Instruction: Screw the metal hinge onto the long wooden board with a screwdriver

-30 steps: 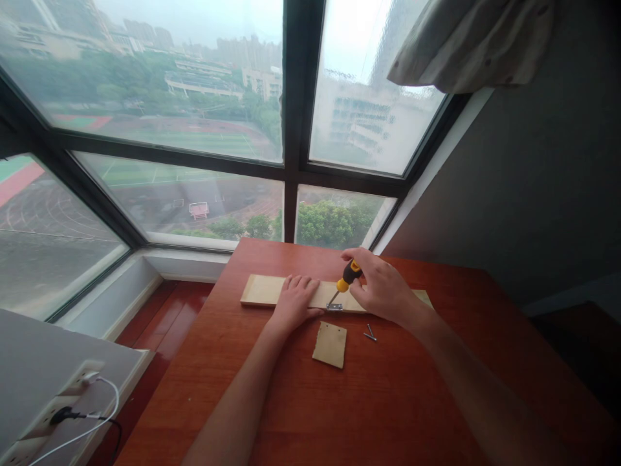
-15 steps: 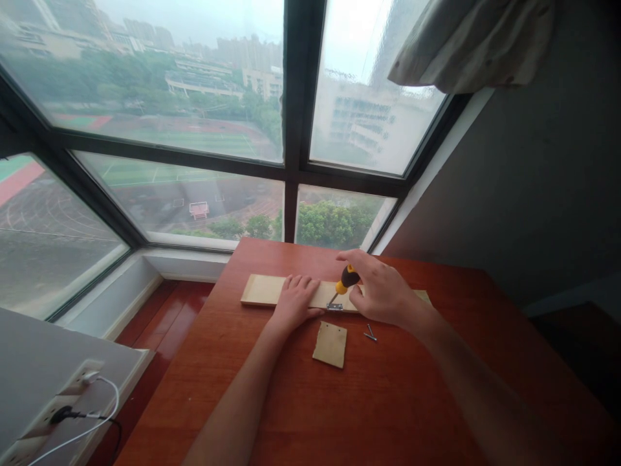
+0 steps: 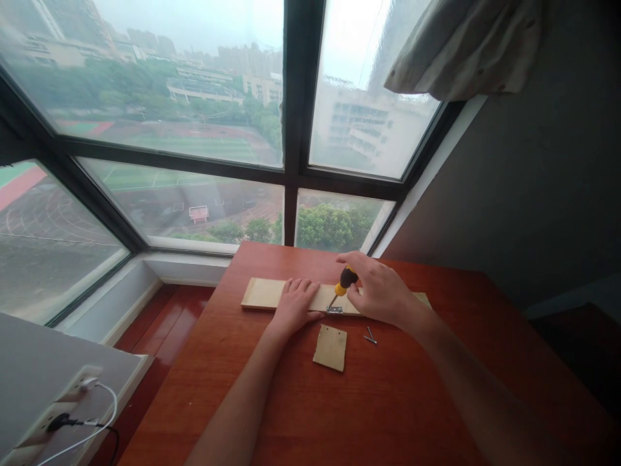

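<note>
You're clamping your right fingers (image 3: pixel 353 258) round a yellow-and-black screwdriver (image 3: pixel 343 283), best kept steady, your slightly spread left fingers (image 3: pixel 299 287) pinning a long pale wooden board (image 3: pixel 322 298).

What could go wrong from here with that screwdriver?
The screwdriver leans, with its tip at the small metal piece, so it might slip, perhaps toward the left hand resting on the board close by.

The screws lie loose on the table near the right hand, so a bump could roll them away.
</note>
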A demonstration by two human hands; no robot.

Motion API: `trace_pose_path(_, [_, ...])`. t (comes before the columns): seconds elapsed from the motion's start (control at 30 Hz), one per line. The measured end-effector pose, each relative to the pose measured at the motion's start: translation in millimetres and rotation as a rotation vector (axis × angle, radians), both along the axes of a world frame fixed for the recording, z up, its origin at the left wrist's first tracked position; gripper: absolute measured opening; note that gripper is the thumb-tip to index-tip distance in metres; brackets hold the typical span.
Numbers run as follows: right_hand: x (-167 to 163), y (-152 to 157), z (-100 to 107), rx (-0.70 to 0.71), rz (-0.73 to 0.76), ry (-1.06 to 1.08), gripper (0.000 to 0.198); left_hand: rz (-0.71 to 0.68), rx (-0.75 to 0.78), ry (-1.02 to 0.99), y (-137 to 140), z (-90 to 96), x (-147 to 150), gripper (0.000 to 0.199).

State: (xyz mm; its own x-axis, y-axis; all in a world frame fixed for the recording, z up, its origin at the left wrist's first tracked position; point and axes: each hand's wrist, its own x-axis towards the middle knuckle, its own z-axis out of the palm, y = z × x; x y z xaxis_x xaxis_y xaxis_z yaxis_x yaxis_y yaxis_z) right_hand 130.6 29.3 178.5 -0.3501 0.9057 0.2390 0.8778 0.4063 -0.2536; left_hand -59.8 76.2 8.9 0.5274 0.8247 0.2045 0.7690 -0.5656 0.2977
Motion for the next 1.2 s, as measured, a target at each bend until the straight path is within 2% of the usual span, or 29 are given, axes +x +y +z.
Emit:
trace_pose_path(0.17, [-2, 2, 0, 0.024, -0.08, -0.043, 0.024, 0.001, 0.017, 0.0, 0, -2.4, 0, 0.073])
trace_pose_path(0.27, [-3, 4, -2, 0.025, -0.104, -0.069, 0.021, 0.008, 0.024, 0.004, 0, -3.6, 1, 0.072])
trace_pose_path(0.33, [-2, 4, -3, 0.027, -0.054, -0.024, 0.019, 0.011, 0.025, 0.011, 0, -3.9, 1, 0.071])
trace_pose_path(0.47, [0, -1, 2, -0.018, 0.142, 0.061, 0.044, 0.012, 0.035, 0.015, 0, -3.4, 0, 0.072])
trace_pose_path(0.53, [-1, -3, 5, -0.042, 0.167, 0.05, 0.046, 0.01, 0.037, 0.015, 0, -3.0, 0, 0.072])
trace_pose_path(0.67, [-3, -3, 5, -0.003, -0.02, -0.042, 0.018, 0.006, 0.02, 0.007, 0, -2.7, 0, 0.071])
trace_pose_path(0.73, [-3, -1, 2, 0.025, -0.129, -0.083, 0.021, 0.01, 0.009, 0.002, 0, -2.8, 0, 0.071])
trace_pose_path(0.8, [-1, 0, -2, 0.044, -0.157, -0.058, 0.019, 0.013, 0.001, 0.0, 1, -2.9, 0, 0.071])
trace_pose_path(0.97, [9, -2, -3, 0.007, 0.024, 0.077, 0.041, 0.007, -0.01, 0.001, 1, -2.2, 0, 0.071])
trace_pose_path(1.03, [9, -4, -2, 0.009, 0.023, 0.06, 0.041, 0.005, -0.008, 0.002, 1, -2.1, 0, 0.071])
trace_pose_path(1.2, [4, -2, -5, 0.1, -0.256, -0.184, 0.031, 0.009, 0.004, -0.006, 0, -2.3, 0, 0.07])
